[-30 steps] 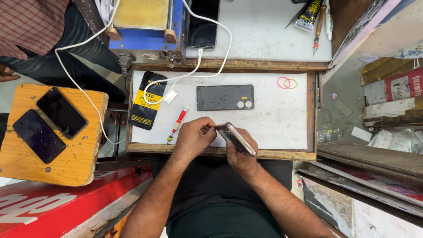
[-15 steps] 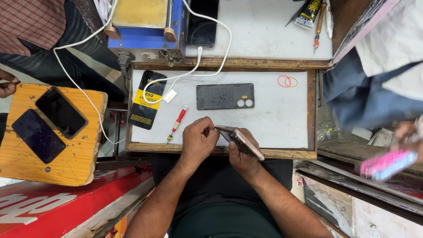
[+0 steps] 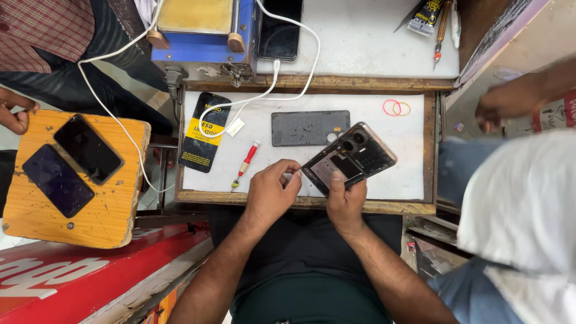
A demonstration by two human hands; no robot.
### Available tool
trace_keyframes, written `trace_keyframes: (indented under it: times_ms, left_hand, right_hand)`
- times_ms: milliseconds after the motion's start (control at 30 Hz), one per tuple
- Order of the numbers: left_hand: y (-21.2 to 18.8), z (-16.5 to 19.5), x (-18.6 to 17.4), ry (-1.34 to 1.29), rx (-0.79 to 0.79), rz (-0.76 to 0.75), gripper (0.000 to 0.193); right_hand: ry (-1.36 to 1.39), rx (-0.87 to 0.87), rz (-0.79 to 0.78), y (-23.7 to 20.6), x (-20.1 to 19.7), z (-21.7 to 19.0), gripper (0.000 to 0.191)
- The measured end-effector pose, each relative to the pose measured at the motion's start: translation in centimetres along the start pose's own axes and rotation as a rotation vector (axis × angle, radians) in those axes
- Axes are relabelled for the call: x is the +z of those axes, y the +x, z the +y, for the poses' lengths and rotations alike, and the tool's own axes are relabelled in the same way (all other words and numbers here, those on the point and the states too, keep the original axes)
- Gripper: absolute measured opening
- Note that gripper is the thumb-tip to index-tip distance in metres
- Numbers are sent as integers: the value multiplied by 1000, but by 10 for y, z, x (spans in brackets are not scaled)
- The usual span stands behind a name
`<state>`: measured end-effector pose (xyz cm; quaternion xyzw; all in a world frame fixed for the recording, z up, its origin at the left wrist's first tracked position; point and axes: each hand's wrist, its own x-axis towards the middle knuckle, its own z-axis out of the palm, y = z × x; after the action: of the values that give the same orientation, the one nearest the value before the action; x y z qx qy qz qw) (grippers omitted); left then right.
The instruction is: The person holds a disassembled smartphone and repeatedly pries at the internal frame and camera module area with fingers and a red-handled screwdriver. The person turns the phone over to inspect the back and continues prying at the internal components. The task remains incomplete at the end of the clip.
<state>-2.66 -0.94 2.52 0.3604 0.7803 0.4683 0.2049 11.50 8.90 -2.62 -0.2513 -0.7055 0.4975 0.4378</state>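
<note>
Bright, even, diffuse light, source not visible. Shadows soft and short: faint one under the opened dark phone body with two camera rings (image 3: 350, 161), darker pocket below the tray's wooden front edge at 6 o'clock. White tray surface (image 3: 384, 138) near overexposed, no hard glare. Centre sharp. Motion blur at 3 o'clock on another person's white-sleeved arm (image 3: 522, 198). Wide-angle stretch at the edges; red panel (image 3: 78, 276) at 8 o'clock soft.

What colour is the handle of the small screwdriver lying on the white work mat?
Red, with a pale band near the shaft; the screwdriver shows best in the head view.
</note>
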Motion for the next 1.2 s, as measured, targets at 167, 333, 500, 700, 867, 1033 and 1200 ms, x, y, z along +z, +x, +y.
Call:
trace_keyframes:
  times_ms: [167,333,500,700,867,1033,1200]
  left_hand:
    - [11,-8,2,-49,-192,-89,13]
    - [15,-17,3,-72,-86,-86,11]
    - [14,-16,11,-32,-136,-54,18]
    - [12,-16,13,-45,9,19,20]
    - [2,-4,14,-116,60,20,15]
    - [-19,4,-3,-190,281,-256,9]
    - [-40,5,-11,36,420,-570,17]
  right_hand:
    - [28,128,-110,-4,4,0,23]
    - [-100,-364,-153,3,9,-10,18]
    - [-90,-353,-145,8,10,-16,20]
    - [-75,-133,-149,-3,6,-8,23]
    - [-42,-68,-102,-10,6,4,25]
    - [0,148,11,-2,0,13,35]
    - [353,361,111,15,-7,13,38]
